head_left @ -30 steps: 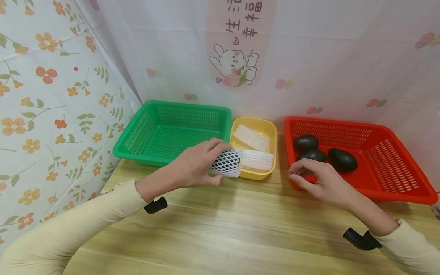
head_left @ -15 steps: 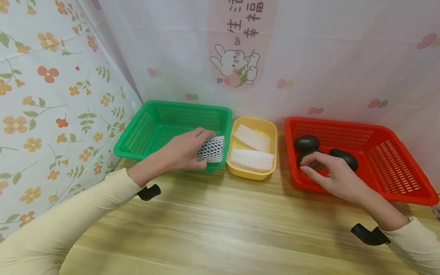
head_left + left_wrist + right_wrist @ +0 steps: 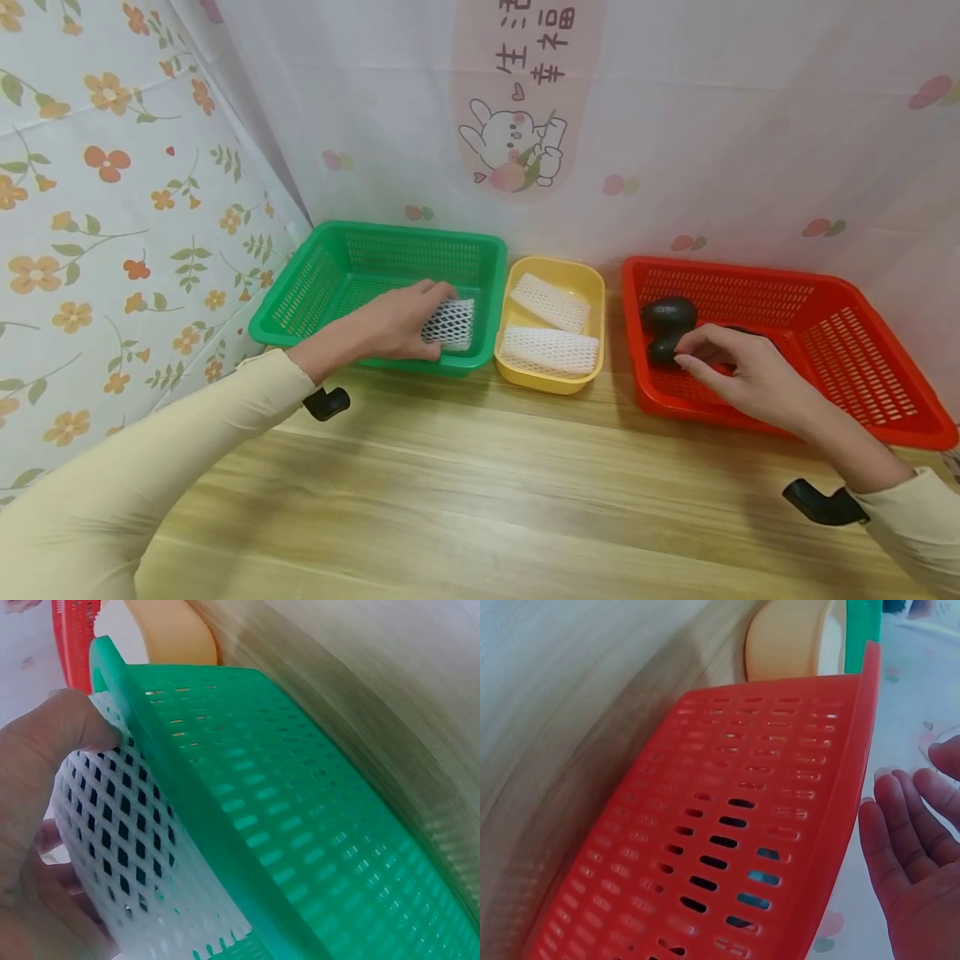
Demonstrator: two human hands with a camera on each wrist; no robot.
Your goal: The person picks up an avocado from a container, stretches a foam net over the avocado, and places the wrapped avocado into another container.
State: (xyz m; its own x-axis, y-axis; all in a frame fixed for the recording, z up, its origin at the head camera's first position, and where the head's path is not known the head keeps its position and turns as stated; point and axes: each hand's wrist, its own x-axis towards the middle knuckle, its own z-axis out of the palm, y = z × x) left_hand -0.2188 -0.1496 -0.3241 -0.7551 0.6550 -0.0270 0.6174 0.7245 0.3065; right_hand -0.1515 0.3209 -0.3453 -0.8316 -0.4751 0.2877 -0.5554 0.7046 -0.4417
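In the head view my left hand (image 3: 405, 321) grips a white foam net sleeve (image 3: 452, 325) at the front right of the green basket (image 3: 270, 337). Dark skin, likely an avocado's, shows through the mesh (image 3: 124, 817) in the left wrist view, with the thumb on one side and fingers round the other. My right hand (image 3: 757, 379) hovers over the front of the red basket (image 3: 892, 358), its fingers loosely bent and holding nothing. Near its fingertips lie a dark avocado (image 3: 670, 314) and a second avocado (image 3: 663, 346); another is mostly hidden behind the hand.
Between the baskets stands a yellow tray (image 3: 600, 292) with two flat white net sleeves, a rear one (image 3: 551, 302) and a front one (image 3: 550, 348). A wooden table (image 3: 480, 492) spreads in front. A printed cloth (image 3: 675, 125) hangs close behind the baskets.
My left hand has carried the netted fruit leftward from the yellow tray's edge and lowered it into the green basket. My right hand has shifted slightly right, further over the red basket.
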